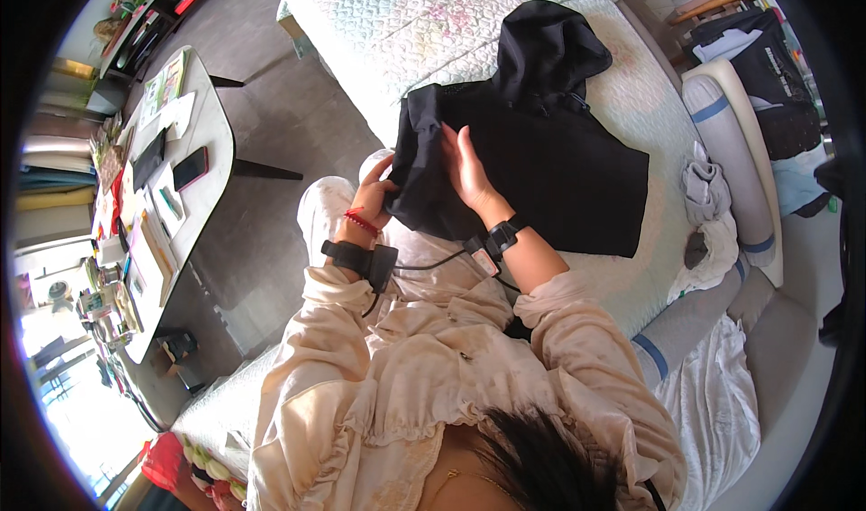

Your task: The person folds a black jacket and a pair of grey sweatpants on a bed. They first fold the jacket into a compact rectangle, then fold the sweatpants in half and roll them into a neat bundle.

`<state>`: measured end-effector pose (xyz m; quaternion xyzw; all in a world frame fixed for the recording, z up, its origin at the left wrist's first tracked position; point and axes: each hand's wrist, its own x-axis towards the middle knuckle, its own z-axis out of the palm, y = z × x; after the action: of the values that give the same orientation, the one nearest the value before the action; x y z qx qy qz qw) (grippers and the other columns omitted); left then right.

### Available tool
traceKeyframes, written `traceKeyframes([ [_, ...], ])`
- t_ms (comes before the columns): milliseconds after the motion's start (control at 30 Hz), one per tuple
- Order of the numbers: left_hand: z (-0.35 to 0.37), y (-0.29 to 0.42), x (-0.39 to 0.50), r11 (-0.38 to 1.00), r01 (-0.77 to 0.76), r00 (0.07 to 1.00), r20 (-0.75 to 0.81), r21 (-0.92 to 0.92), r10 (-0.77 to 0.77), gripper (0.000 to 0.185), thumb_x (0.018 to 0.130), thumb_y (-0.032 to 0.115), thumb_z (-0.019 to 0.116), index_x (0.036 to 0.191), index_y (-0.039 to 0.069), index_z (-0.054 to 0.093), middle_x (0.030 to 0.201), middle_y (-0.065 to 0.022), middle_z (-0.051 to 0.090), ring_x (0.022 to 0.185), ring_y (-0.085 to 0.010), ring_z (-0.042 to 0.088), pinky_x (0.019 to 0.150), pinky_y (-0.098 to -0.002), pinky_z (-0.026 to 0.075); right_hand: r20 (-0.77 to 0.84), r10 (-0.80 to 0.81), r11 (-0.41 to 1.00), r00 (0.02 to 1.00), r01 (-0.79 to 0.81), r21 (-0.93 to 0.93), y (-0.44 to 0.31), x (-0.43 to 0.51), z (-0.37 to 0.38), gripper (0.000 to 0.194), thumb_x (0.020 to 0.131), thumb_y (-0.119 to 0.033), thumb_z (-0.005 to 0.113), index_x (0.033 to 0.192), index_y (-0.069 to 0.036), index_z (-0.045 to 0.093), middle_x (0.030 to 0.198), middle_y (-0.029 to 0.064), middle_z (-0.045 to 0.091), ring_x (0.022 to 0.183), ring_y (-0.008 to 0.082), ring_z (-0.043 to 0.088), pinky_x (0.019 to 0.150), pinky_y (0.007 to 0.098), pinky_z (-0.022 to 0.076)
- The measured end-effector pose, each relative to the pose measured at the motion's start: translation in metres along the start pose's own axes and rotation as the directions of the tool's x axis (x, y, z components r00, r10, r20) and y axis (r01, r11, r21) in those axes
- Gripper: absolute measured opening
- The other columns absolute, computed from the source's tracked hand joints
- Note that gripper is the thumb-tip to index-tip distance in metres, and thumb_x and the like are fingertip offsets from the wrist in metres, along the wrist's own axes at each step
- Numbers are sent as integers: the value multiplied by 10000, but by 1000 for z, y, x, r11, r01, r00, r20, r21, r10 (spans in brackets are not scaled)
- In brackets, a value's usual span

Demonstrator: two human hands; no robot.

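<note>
A black hooded garment [548, 179] lies spread on the quilted cover, its hood [551, 51] pointing away from me and to the right. Its left side is folded inward as a dark, rumpled strip [416, 159]. My left hand [371, 189] grips the outer edge of that fold, above my knee. Flat against the inner side of the fold rests my right hand [465, 171], fingers extended, with some fingertips hidden by the cloth. Each wrist carries a black strapped device, and a cable runs between them.
A pale quilted cover [379, 31] lies under the garment. To the left stands a table [216, 146] with a phone [191, 169], papers and books. Grey bolsters [727, 166] and crumpled light clothes [707, 240] line the right side. Grey floor [291, 118] shows between.
</note>
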<state>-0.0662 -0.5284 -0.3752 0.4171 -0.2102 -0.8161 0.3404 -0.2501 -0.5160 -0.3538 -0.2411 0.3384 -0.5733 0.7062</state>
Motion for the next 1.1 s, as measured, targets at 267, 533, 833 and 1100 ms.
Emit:
traceKeyframes([
  [267, -8, 41, 1, 947, 250, 968, 83, -202, -237, 482, 878, 321, 523, 1234, -1, 472, 1178, -162, 558, 965, -246, 607, 821, -349, 508, 233, -144, 9, 962, 237, -971, 34, 6, 8, 523, 954, -445, 268, 1393, -168, 328, 1441, 161, 276, 1353, 386, 139, 1088, 455, 126],
  [533, 15, 43, 23, 917, 167, 985, -18, 361, -172, 401, 782, 168, 664, 1122, -11, 548, 968, -111, 633, 800, -225, 629, 727, -311, 517, 198, -479, 309, 855, 375, -874, 33, 17, -12, 483, 938, -180, 417, 1391, -64, 297, 1414, 212, 299, 1311, 335, 295, 1063, 357, 242],
  [833, 88, -8, 28, 446, -492, 869, 388, 748, 308, 645, 677, 1, 529, 1297, -27, 357, 1144, -207, 540, 1095, -264, 519, 929, -316, 402, -520, 72, 997, 851, -71, 23, 16, 19, -35, 451, 965, -430, 306, 1017, -91, 600, 942, -3, 606, 904, 135, 560, 844, 272, 429],
  [1100, 131, -50, 24, 60, -253, 961, 243, 966, 134, 717, 733, 214, 589, 1344, -25, 301, 1147, -302, 485, 1029, -439, 512, 891, -409, 437, -353, -161, 985, 922, 129, -113, -33, -38, -52, 450, 924, -367, 486, 1217, -27, 458, 1156, 56, 532, 1074, 175, 489, 961, 298, 351],
])
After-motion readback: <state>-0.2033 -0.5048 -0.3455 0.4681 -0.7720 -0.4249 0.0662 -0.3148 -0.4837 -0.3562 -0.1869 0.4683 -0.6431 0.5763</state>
